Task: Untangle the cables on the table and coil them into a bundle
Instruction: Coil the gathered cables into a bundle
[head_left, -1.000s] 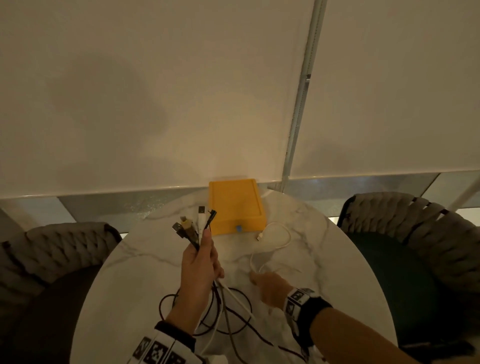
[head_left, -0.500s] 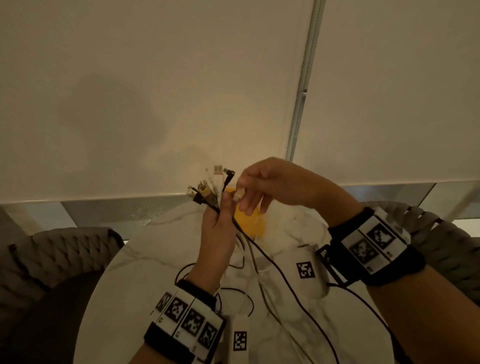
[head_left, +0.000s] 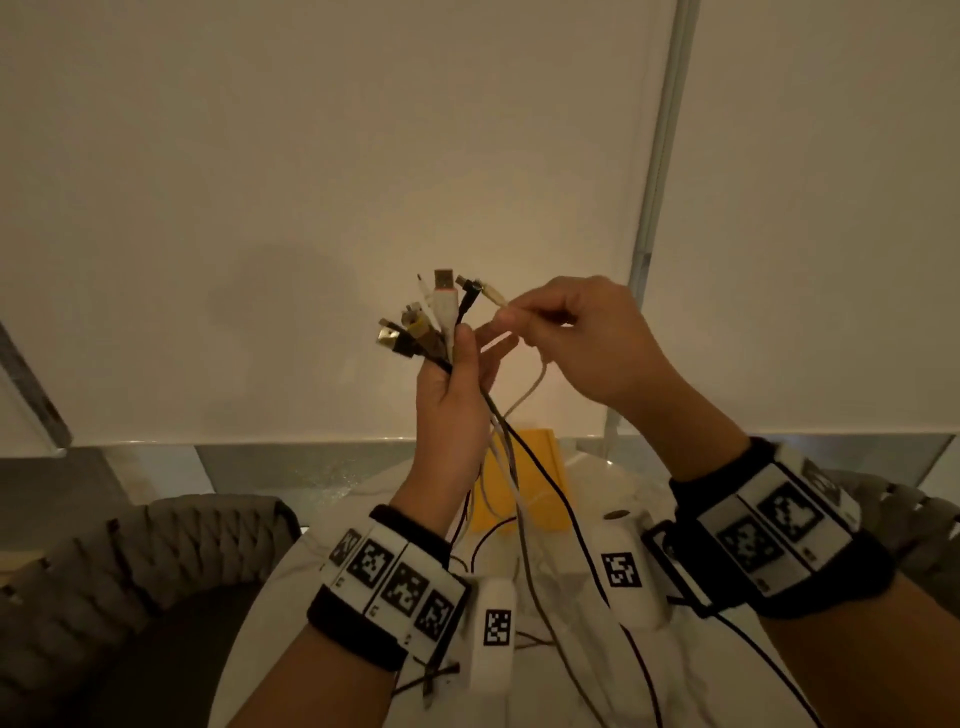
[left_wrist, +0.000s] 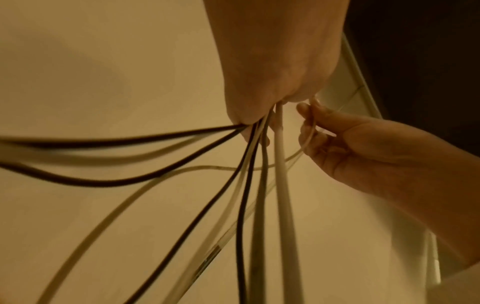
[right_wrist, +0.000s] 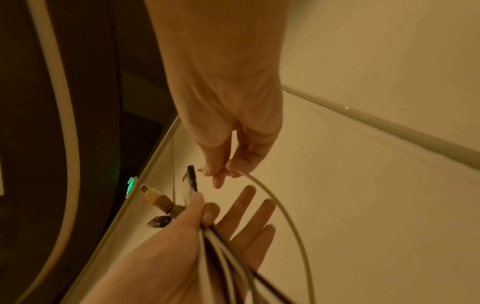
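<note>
Several cables upright in left hand grip, plugs up, perhaps 6, right hand pinching white cable.

— See that? A second ago the right hand was down on the table; now it's up mid-frame, pinching the white cable's plug.

— And the left hand has lifted its bunch of cables higher, to frame centre.
</note>
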